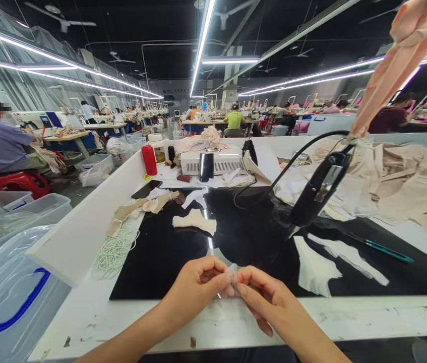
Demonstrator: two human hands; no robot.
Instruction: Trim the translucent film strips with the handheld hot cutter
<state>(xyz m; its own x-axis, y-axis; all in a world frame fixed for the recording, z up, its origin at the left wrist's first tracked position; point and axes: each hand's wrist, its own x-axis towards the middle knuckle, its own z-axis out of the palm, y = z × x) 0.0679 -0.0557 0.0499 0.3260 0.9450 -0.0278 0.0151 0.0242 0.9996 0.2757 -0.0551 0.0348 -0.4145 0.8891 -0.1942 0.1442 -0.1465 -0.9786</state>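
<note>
My left hand (207, 282) and my right hand (264, 295) meet above the front edge of a black mat (153, 272). Both are closed in a pinch on a small, thin, whitish translucent piece (233, 269), fingertips nearly touching. Its exact kind is unclear, and the fingers cover most of it. Beyond my hands lies a stack of cream cut pieces (194, 222). To the right are a fanned stack of pale cut pieces (316, 267) and a narrower white stack (353, 257). A black corded tool (317, 189) with a pointed tip hangs over the mat.
Slim teal tweezers (387, 249) lie at the right. Pale green cord (117, 249) is coiled at the left, near a dark phone (147, 189). A white machine (221, 166) stands behind the mat. Beige garments (406, 181) are heaped right. A lidded plastic box (12, 287) stands left of the table.
</note>
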